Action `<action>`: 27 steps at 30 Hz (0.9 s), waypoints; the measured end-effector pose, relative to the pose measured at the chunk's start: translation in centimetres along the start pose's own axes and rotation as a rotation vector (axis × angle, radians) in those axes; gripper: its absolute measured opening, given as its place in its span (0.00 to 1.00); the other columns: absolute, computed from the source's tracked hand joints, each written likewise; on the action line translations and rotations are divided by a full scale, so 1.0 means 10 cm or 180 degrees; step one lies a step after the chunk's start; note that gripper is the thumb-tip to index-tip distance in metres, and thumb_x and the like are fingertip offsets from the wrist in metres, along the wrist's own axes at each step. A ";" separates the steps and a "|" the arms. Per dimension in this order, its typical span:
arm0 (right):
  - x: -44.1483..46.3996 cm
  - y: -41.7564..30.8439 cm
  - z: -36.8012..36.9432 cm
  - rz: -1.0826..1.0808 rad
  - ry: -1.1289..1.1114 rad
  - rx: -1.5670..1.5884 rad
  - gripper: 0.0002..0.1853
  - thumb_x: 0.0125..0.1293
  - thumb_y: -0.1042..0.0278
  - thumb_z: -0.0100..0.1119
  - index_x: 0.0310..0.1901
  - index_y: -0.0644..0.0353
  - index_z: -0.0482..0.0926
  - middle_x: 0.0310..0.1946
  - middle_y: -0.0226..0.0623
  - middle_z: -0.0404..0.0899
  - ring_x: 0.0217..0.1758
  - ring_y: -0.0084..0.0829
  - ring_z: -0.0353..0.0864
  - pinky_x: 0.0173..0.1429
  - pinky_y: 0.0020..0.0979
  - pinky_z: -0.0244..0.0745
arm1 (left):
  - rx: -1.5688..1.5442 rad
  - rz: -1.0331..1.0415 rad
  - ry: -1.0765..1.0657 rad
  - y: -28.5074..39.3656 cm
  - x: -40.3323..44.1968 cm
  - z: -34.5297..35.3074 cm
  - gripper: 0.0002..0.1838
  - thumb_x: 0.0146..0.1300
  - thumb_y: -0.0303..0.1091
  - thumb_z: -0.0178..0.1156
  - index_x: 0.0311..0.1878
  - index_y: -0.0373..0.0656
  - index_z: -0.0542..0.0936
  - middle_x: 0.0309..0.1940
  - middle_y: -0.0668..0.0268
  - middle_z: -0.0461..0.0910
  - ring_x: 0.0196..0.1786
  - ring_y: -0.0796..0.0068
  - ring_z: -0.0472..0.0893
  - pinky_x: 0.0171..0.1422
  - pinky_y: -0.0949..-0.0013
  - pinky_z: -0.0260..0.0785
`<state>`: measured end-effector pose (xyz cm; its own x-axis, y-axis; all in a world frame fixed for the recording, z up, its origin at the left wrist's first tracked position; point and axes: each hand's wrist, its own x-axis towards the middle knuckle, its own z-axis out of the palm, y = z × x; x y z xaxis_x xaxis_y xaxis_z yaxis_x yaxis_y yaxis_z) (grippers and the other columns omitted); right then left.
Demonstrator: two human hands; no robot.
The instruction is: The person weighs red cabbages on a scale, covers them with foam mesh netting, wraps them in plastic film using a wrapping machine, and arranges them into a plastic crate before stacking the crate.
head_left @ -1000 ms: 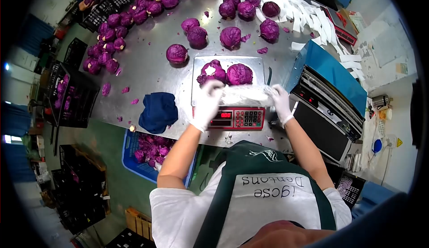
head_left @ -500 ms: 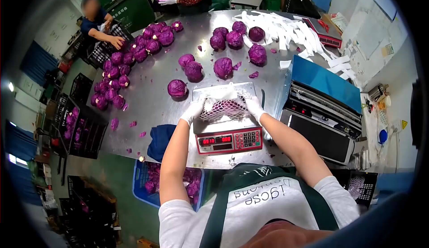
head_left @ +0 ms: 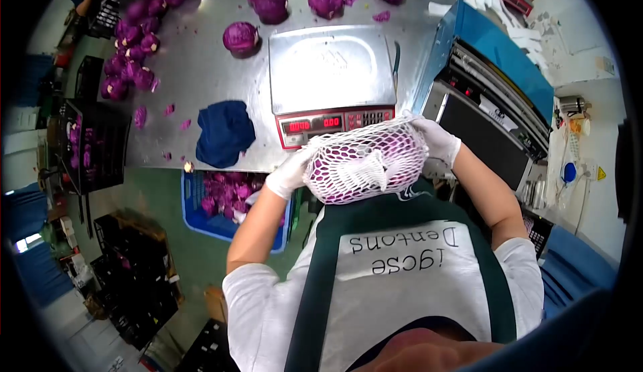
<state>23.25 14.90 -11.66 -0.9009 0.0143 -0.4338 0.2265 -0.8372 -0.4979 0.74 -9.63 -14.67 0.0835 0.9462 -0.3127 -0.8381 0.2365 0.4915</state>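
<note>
A red cabbage in a white foam net (head_left: pixel 335 171) is held near my apron, just in front of the scale. My left hand (head_left: pixel 291 173), in a white glove, grips its left end. On the other end, my gloved right hand (head_left: pixel 437 141) has its fingers around the net. A white piece of net or padding is bunched over the middle, so the cabbage beneath is partly hidden. The scale (head_left: pixel 331 70) has a bare metal plate, and red digits glow on its panel.
Loose red cabbages (head_left: pixel 326 1) sit beyond the scale, with more piled at left. A blue cloth (head_left: pixel 226 134) lies on the metal table. Below it stands a blue crate (head_left: pixel 191 214) of purple trimmings. A blue-lidded wrapping machine (head_left: pixel 495 50) is at right.
My hands have lifted the netted cabbage off the scale and brought it toward my body. The scale's first reading has dropped from 0.913. My view has tilted downward.
</note>
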 end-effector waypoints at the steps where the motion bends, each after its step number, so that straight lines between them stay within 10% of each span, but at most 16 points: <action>1: -0.06 0.12 0.01 0.0277 0.0207 0.0597 0.15 0.74 0.70 0.36 0.54 0.66 0.71 0.53 0.45 0.77 0.56 0.33 0.79 0.62 0.38 0.76 | -0.0945 -0.0083 -0.0320 -0.10 0.00 -0.02 0.22 0.74 0.35 0.45 0.67 0.36 0.65 0.64 0.55 0.70 0.65 0.66 0.71 0.72 0.62 0.62; 4: -0.10 0.34 0.14 -0.0160 0.0043 0.1439 0.18 0.72 0.72 0.37 0.59 0.69 0.69 0.57 0.50 0.75 0.59 0.39 0.77 0.66 0.42 0.72 | -0.2010 -0.0096 0.0023 -0.55 0.23 -0.27 0.23 0.73 0.35 0.46 0.68 0.37 0.64 0.64 0.55 0.71 0.65 0.63 0.71 0.74 0.60 0.60; 8: 0.19 0.46 -0.09 -0.0920 0.0321 0.1064 0.15 0.73 0.69 0.42 0.55 0.67 0.71 0.48 0.45 0.77 0.52 0.38 0.79 0.61 0.37 0.75 | 0.3481 0.1602 0.0974 -0.48 0.46 0.05 0.26 0.73 0.47 0.41 0.67 0.43 0.66 0.64 0.57 0.71 0.66 0.62 0.70 0.71 0.58 0.62; 10: 0.55 0.44 -0.27 -0.1316 0.0271 0.0878 0.11 0.72 0.71 0.45 0.50 0.67 0.72 0.41 0.41 0.79 0.46 0.35 0.81 0.55 0.32 0.78 | -0.1757 0.1206 0.0854 -0.17 0.56 0.20 0.25 0.73 0.44 0.42 0.67 0.41 0.66 0.63 0.57 0.72 0.67 0.62 0.69 0.70 0.58 0.62; 12: 0.97 0.38 -0.46 -0.1312 -0.0630 0.2154 0.11 0.72 0.73 0.46 0.49 0.72 0.73 0.42 0.42 0.79 0.43 0.33 0.82 0.49 0.30 0.80 | -0.1992 0.1685 0.0125 -0.11 0.78 -0.15 0.12 0.72 0.38 0.40 0.43 0.43 0.72 0.62 0.53 0.72 0.48 0.66 0.78 0.60 0.60 0.72; 13: 1.07 0.27 -0.25 -0.1165 0.0416 0.2399 0.13 0.72 0.72 0.45 0.50 0.73 0.71 0.44 0.45 0.79 0.43 0.34 0.82 0.49 0.31 0.80 | -0.2290 0.1547 -0.0755 -0.16 0.91 -0.56 0.13 0.71 0.34 0.41 0.31 0.44 0.71 0.61 0.51 0.71 0.40 0.69 0.80 0.54 0.62 0.76; 15: 1.23 0.20 -0.21 -0.0894 0.1107 0.2281 0.16 0.74 0.68 0.41 0.53 0.74 0.69 0.49 0.51 0.78 0.43 0.36 0.81 0.47 0.31 0.82 | -0.3120 0.0804 0.0730 0.22 0.90 -0.13 0.12 0.71 0.32 0.43 0.36 0.37 0.74 0.61 0.44 0.71 0.38 0.68 0.80 0.49 0.66 0.79; 18: 1.09 0.03 0.08 -0.0816 0.0815 0.1789 0.17 0.76 0.61 0.41 0.52 0.69 0.70 0.50 0.49 0.78 0.45 0.37 0.80 0.50 0.32 0.80 | -0.1808 0.0657 0.0420 0.56 0.71 0.13 0.27 0.75 0.42 0.32 0.65 0.30 0.64 0.65 0.45 0.68 0.44 0.62 0.80 0.47 0.67 0.77; 22: 0.72 -0.23 0.18 -0.0134 0.0775 0.0469 0.20 0.74 0.55 0.46 0.51 0.65 0.74 0.45 0.41 0.80 0.40 0.30 0.81 0.44 0.28 0.79 | -0.0316 0.0203 0.0391 0.89 0.52 0.16 0.27 0.76 0.48 0.38 0.52 0.30 0.75 0.49 0.49 0.81 0.31 0.70 0.78 0.40 0.72 0.73; 27: 0.45 -0.46 0.03 -0.1377 0.1140 -0.1809 0.17 0.72 0.55 0.51 0.50 0.62 0.77 0.44 0.36 0.82 0.38 0.21 0.80 0.40 0.21 0.75 | 0.1553 0.2458 0.1664 1.13 0.18 0.50 0.24 0.74 0.47 0.47 0.42 0.33 0.80 0.30 0.65 0.81 0.28 0.82 0.73 0.33 0.79 0.61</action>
<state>18.02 18.70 -11.14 -0.8001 0.5298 -0.2815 0.1250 -0.3118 -0.9419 -5.88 -4.18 -5.60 -0.7211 0.6922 -0.0298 -0.2471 -0.2168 0.9444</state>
